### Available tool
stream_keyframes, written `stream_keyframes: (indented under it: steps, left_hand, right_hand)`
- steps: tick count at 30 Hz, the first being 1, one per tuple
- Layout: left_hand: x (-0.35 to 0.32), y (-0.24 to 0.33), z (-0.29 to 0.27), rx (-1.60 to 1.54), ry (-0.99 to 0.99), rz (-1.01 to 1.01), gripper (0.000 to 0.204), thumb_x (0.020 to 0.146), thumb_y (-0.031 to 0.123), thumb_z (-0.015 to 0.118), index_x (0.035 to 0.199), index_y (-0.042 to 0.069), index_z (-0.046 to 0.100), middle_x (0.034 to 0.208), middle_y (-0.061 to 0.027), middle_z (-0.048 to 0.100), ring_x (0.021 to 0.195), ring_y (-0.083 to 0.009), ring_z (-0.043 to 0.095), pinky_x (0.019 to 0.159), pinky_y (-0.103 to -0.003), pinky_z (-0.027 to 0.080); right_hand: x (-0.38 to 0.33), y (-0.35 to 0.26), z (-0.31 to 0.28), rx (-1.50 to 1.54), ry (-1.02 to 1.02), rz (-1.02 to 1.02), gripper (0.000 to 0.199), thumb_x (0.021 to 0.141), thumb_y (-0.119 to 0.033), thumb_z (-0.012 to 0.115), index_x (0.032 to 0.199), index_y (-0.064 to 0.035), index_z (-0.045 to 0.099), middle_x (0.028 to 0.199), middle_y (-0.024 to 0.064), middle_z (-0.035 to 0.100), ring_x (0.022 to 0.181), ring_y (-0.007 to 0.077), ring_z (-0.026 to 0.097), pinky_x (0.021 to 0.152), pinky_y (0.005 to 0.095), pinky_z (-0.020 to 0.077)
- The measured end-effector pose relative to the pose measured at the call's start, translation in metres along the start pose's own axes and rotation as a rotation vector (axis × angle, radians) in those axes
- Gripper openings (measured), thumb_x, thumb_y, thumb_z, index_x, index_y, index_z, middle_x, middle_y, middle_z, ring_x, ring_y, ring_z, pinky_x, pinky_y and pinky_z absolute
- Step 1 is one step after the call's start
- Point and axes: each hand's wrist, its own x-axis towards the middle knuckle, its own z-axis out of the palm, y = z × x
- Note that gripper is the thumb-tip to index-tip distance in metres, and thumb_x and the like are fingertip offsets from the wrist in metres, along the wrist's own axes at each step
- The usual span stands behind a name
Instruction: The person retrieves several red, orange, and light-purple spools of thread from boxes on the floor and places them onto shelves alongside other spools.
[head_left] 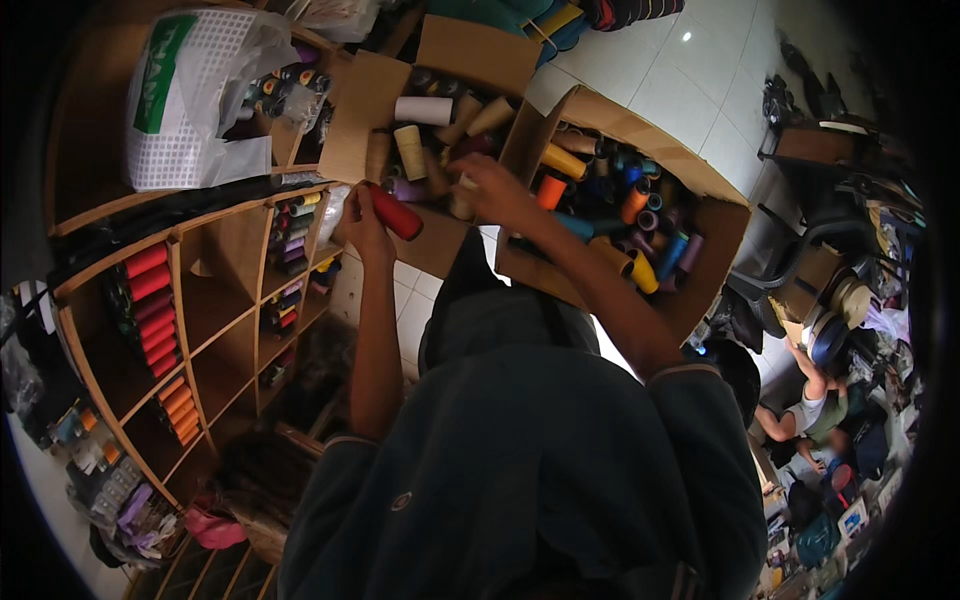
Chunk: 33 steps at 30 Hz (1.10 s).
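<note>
My left hand is closed around a red thread spool, held tilted near the left box's front flap. Over the right side of that open cardboard box is my right hand, its fingers loosely bent and apart. A pale spool shows just beneath its fingers, partly hidden. Inside the box lie a white spool, a cream spool, a purple spool and several brownish ones. My right forearm crosses a second cardboard box full of mixed-colour spools.
To my left stands a wooden shelf with red spools and orange spools stacked in its compartments. A white plastic bag sits on top. Another person is at the far right, near a chair and piled goods.
</note>
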Motion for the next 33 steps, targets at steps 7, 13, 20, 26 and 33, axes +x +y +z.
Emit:
stream_keyframes:
  steps: [7, 13, 20, 26, 33]
  left_hand:
    - [0.014, 0.006, -0.003, -0.038, -0.230, -0.351, 0.042, 0.093, 0.026, 0.059, 0.128, 0.005, 0.047, 0.105, -0.0081, 0.058, 0.067, -0.0165, 0.061, 0.054, -0.030, 0.055]
    - [0.026, 0.028, -0.058, 0.501, -0.594, -0.321, 0.071, 0.080, 0.018, 0.074, 0.139, 0.010, 0.036, 0.110, -0.0096, 0.056, 0.074, -0.0151, 0.060, 0.058, -0.027, 0.053]
    - [0.070, 0.019, -0.057, 0.760, -0.674, 0.099, 0.059, 0.069, 0.012, 0.071, 0.125, 0.010, 0.054, 0.114, -0.0194, 0.051, 0.108, -0.0335, 0.052, 0.096, -0.037, 0.043]
    - [0.119, 0.004, -0.034, 0.945, -0.842, -0.030, 0.057, 0.068, 0.018, 0.070, 0.124, 0.017, 0.059, 0.118, -0.0231, 0.046, 0.107, -0.0361, 0.052, 0.095, -0.037, 0.044]
    - [0.136, 0.005, -0.026, 0.936, -0.983, -0.059, 0.058, 0.068, 0.019, 0.070, 0.126, 0.021, 0.060, 0.113, -0.0209, 0.047, 0.104, -0.0337, 0.055, 0.094, -0.036, 0.045]
  right_hand:
    - [0.031, 0.021, 0.062, 0.149, -0.225, 0.142, 0.025, 0.085, -0.015, 0.064, 0.106, -0.0003, 0.060, 0.080, 0.0116, 0.066, 0.070, 0.0220, 0.064, 0.065, 0.0357, 0.0511]
    - [0.056, 0.021, 0.032, 0.002, 0.487, 0.488, 0.019, 0.087, -0.015, 0.057, 0.099, -0.0013, 0.062, 0.084, 0.0166, 0.063, 0.080, 0.0268, 0.064, 0.071, 0.0391, 0.0505]
    - [0.076, 0.005, 0.107, -0.644, -0.173, 0.298, 0.047, 0.080, -0.034, 0.068, 0.123, -0.0200, 0.055, 0.110, 0.0217, 0.053, 0.096, 0.0371, 0.058, 0.079, 0.0430, 0.0495]
    - [0.070, 0.016, 0.085, -0.295, 0.143, 0.569, 0.043, 0.081, -0.024, 0.064, 0.122, -0.0199, 0.051, 0.110, 0.0278, 0.047, 0.095, 0.0486, 0.056, 0.085, 0.0498, 0.0471]
    - [0.059, 0.054, 0.056, -0.502, 0.040, 0.685, 0.042, 0.080, -0.025, 0.065, 0.120, -0.0154, 0.057, 0.106, 0.0287, 0.051, 0.098, 0.0441, 0.054, 0.084, 0.0479, 0.0476]
